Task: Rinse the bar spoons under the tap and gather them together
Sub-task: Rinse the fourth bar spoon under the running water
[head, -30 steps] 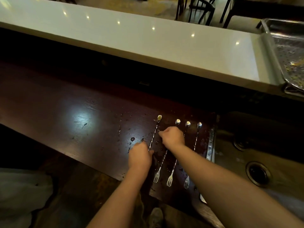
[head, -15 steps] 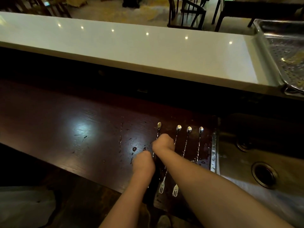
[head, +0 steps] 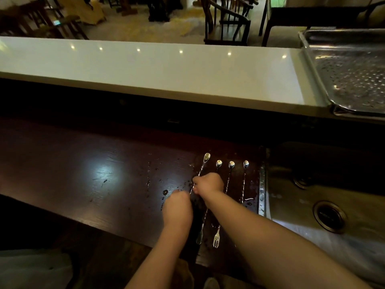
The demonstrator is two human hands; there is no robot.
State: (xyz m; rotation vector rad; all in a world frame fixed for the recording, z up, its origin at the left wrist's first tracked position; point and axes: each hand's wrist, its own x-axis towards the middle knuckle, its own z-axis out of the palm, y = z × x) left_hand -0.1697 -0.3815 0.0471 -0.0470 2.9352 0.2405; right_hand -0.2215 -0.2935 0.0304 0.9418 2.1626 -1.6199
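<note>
- Four bar spoons (head: 229,180) lie in a row on the dark wet desk (head: 104,174), bowls pointing away from the person, fork ends toward them, just left of the sink (head: 302,197).
- The right hand (head: 208,183) is curled down over the leftmost spoon (head: 205,161), fingertips pinched on its twisted shaft — grasping it, by the look of it, though the pads themselves are hidden.
- The left hand (head: 177,207) sits just beside and nearer the person, fingers bent onto the desk near the same shaft; I cannot tell whether it has hold of anything.
- Risk one — the shafts are thin and lie flat on a wet surface, so a fingertip pinch can slip and the spoon can skid away from the hand.
- Risk two: the right forearm crosses over the fork ends of the other three, and a careless sweep could knock them toward the sink or off the near edge of the desk.
- Risk three — dragging one spoon sideways into its neighbour could tangle the fork tines and scatter the neat row.
- Against the earlier views: the right hand has slid leftward from the middle of the row to the leftmost spoon, the two hands have closed up together, and that spoon's bowl now sits further out than the other three.
</note>
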